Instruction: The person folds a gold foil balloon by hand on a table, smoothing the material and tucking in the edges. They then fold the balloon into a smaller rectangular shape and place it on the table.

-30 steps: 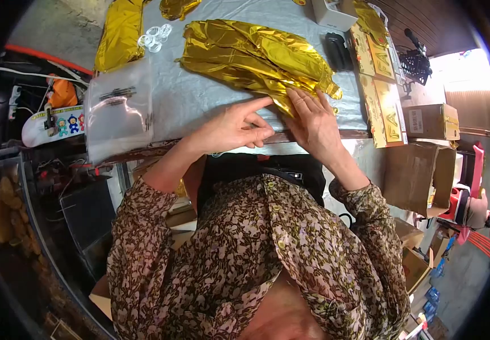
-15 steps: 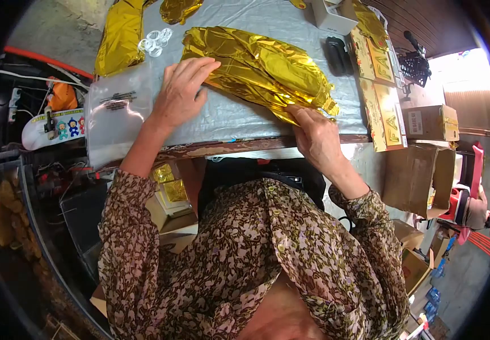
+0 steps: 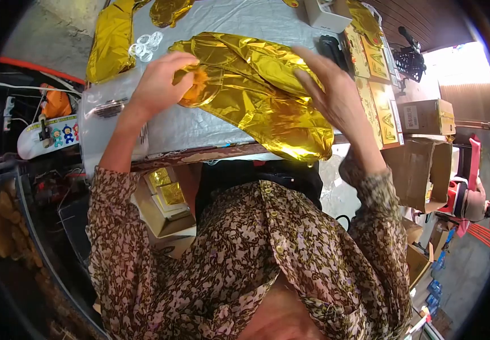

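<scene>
A crumpled, uninflated gold foil balloon [image 3: 262, 73] lies across the near part of the table, its lower right part hanging over the front edge. My left hand [image 3: 163, 82] is at its left end, thumb and curled fingers closed on the foil, which shows an orange reflection there. At the right side, my right hand [image 3: 336, 88] reaches over the foil with thumb and fingers apart, slightly blurred. Left of the balloon lie clear plastic bags [image 3: 109, 122] and several white rings [image 3: 146, 45].
More gold foil [image 3: 112, 42] lies at the left back. A black object [image 3: 334, 48], a white box [image 3: 327, 14] and printed packs [image 3: 380, 105] line the right side. Cardboard boxes [image 3: 423, 170] stand right of the table; another open box [image 3: 165, 212] sits beneath it.
The balloon has spread out and its lower right part has come toward me over the edge. My left hand has shifted left and closed on it; my right hand has lifted up and away.
</scene>
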Tool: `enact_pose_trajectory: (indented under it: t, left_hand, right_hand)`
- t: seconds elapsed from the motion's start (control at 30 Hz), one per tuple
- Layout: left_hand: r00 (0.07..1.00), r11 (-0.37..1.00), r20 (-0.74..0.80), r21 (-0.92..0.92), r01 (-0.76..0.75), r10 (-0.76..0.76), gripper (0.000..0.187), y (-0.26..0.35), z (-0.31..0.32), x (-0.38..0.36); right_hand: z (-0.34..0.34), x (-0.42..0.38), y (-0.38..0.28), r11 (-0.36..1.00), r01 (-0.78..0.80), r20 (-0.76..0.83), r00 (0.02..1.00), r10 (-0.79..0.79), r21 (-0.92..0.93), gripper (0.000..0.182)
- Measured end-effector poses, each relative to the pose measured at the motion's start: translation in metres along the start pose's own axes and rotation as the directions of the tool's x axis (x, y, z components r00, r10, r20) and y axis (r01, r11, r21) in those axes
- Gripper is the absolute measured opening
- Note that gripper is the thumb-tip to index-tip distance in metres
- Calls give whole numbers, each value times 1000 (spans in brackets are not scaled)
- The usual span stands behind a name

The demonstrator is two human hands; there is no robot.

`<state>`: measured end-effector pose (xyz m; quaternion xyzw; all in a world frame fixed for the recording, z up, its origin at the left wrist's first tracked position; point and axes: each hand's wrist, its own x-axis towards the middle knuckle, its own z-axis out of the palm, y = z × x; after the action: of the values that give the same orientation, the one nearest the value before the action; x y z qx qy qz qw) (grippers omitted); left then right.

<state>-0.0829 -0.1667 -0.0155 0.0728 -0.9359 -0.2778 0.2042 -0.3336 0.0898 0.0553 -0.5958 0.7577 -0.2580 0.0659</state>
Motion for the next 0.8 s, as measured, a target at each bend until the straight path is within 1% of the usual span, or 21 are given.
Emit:
enact_pose_trajectory:
  t: [0.03, 0.07, 0.1, 0.13, 0.17, 0.2, 0.27, 0.3, 0.33, 0.37, 0.4, 0.47, 0.5, 0.57, 0.6, 0.63, 0.67, 0.7, 0.73, 0.77, 0.8]
  left_hand:
    - [987, 985, -9, 69, 160, -159, 34, 7, 6, 1]
    - [949, 940, -28, 136, 314, -313, 36, 14, 10, 1]
    - [951, 941, -30, 139, 310, -308, 36, 23, 10, -3]
    - [926, 882, -35, 292, 370, -376, 44, 33, 10, -10]
    - [894, 796, -50, 435, 421, -445, 53, 39, 11, -16]
    - [891, 791, -56, 437, 428, -452, 53, 38, 10, -17]
    - [788, 658, -90, 497, 565, -609, 63, 37, 10, -26]
    - [781, 651, -93, 498, 573, -617, 63, 35, 12, -31]
    - [821, 723, -96, 423, 546, -563, 64, 30, 16, -34]
    - [857, 790, -106, 345, 507, -504, 65, 26, 17, -35]
    - [857, 788, -112, 348, 508, -503, 65, 26, 18, -30]
    - [836, 817, -88, 180, 548, -541, 63, 28, 21, -18]
    - [836, 816, -92, 182, 548, -541, 63, 21, 22, -13]
    - [773, 763, -105, 128, 634, -625, 54, -1, 30, -2]
    - [776, 765, -108, 128, 631, -622, 54, -15, 37, 2]
    - [831, 816, -161, 163, 555, -533, 49, -28, 43, 6]
    - [875, 856, -209, 203, 476, -437, 44, -41, 47, 11]
    - [875, 857, -213, 203, 474, -434, 44, -48, 48, 21]
    - [882, 863, -216, 208, 461, -419, 41, -51, 50, 31]
    - [887, 867, -221, 213, 450, -406, 40, -53, 50, 36]
    - [885, 866, -227, 212, 452, -407, 40, -48, 47, 36]
  right_hand:
    - [19, 14, 22, 973, 178, -117, 974, -196, -144, 44]
    - [36, 23, 42, 973, 176, -119, 974, -194, -146, 44]
    - [51, 30, 62, 970, 180, -68, 979, -193, -165, 45]
    - [62, 32, 75, 966, 185, -15, 981, -191, -182, 46]
    - [70, 30, 81, 965, 92, 26, 996, -89, -245, 46]
    - [75, 30, 91, 965, 100, 29, 995, -96, -241, 46]
    - [84, 29, 114, 907, 204, 130, 977, -167, -367, 49]
    - [86, 31, 112, 902, 235, 126, 971, -203, -362, 47]
    - [87, 31, 110, 902, 242, 127, 969, -210, -357, 47]
    - [86, 28, 107, 923, 196, 88, 980, -177, -330, 45]
    - [84, 27, 102, 942, 150, 48, 989, -143, -301, 42]
    - [83, 24, 99, 943, 140, 43, 990, -133, -301, 42]
    - [83, 23, 98, 946, 123, 40, 992, -117, -301, 42]
    - [81, 21, 95, 950, 122, 32, 992, -118, -287, 41]
    - [79, 20, 94, 954, 119, 30, 993, -115, -274, 41]
    - [78, 19, 93, 953, 120, 27, 993, -117, -277, 41]
    - [79, 17, 91, 932, 120, 65, 992, -104, -341, 40]
    - [81, 15, 89, 907, 122, 102, 991, -88, -403, 39]
    - [83, 14, 82, 926, 70, 52, 997, -55, -371, 39]
    - [82, 12, 77, 925, 74, 51, 997, -59, -373, 39]
    - [81, 12, 74, 924, 55, 88, 996, -24, -379, 40]
